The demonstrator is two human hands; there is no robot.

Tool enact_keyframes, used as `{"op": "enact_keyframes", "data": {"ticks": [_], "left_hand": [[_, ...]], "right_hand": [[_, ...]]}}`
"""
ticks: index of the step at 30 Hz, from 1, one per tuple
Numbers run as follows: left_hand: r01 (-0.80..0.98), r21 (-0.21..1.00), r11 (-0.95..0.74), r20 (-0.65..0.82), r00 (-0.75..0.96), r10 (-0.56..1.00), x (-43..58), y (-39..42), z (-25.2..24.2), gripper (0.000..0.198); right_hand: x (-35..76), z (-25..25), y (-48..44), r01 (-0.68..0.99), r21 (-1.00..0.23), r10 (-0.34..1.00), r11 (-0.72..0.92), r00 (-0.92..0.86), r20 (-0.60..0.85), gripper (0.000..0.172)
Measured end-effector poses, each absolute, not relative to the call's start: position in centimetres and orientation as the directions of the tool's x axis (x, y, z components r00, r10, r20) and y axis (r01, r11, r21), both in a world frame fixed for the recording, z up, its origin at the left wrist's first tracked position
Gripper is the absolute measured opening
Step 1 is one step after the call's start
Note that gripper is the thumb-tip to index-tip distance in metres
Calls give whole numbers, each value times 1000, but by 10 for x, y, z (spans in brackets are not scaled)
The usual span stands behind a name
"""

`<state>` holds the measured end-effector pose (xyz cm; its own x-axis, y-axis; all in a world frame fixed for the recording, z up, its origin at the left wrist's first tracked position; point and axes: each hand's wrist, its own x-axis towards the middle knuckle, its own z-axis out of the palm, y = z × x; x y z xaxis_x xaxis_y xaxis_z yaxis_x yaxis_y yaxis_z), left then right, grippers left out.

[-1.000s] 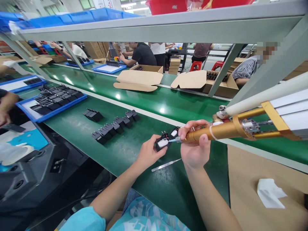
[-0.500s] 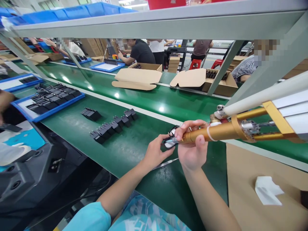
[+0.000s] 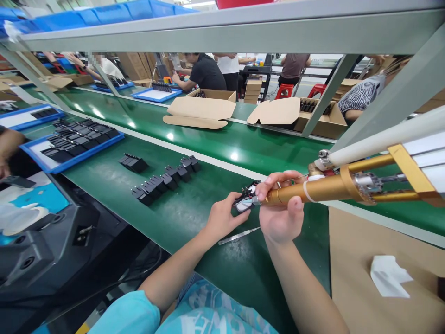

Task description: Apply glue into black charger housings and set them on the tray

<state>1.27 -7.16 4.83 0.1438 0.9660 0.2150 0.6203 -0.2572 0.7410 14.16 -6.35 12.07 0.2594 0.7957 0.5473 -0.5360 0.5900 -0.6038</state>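
Note:
My left hand [image 3: 222, 215] pinches a small black power adapter housing [image 3: 239, 207], its open side showing white parts inside. My right hand [image 3: 280, 215] is wrapped round the front of a gold glue dispensing valve [image 3: 323, 186], thumb below and fingers over the top. The valve's clear tip sits at the housing; whether it touches the parts inside I cannot tell. Under my hands, a thin metal tweezers-like tool [image 3: 239, 236] lies on the green mat. To the left, several black adapters [image 3: 167, 180] stand in a slanting row, with a smaller group [image 3: 133, 163] beyond them.
A blue-rimmed tray [image 3: 78, 153] full of black adapters is at the left. Cardboard [image 3: 361, 278] with a crumpled white paper [image 3: 390, 276] covers the right side. Open cartons [image 3: 212, 109] stand behind a shelf frame [image 3: 222, 35]. Co-workers sit across the line; one person's hand shows at far left.
The view has shifted slightly. My left hand and the housing have moved a little away from the tweezers-like tool, which shows more fully. Both hands keep their hold.

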Motion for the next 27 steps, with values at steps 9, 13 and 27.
{"op": "enact_keyframes", "data": {"ticks": [9,13,27], "left_hand": [[635,754,-165,-13,266,964,-42,-51,12,35],[472,875,-110,-51,315,948,-47,-36,6,53],[610,610,-506,280,431,858,-33,-40,20,47]], "right_hand": [[148,117,-55,-519,-606,793,603,308,526,29],[150,117,-53,-503,-621,797,601,320,512,30],[152,117,-52,-512,-616,797,598,304,522,27]]}}
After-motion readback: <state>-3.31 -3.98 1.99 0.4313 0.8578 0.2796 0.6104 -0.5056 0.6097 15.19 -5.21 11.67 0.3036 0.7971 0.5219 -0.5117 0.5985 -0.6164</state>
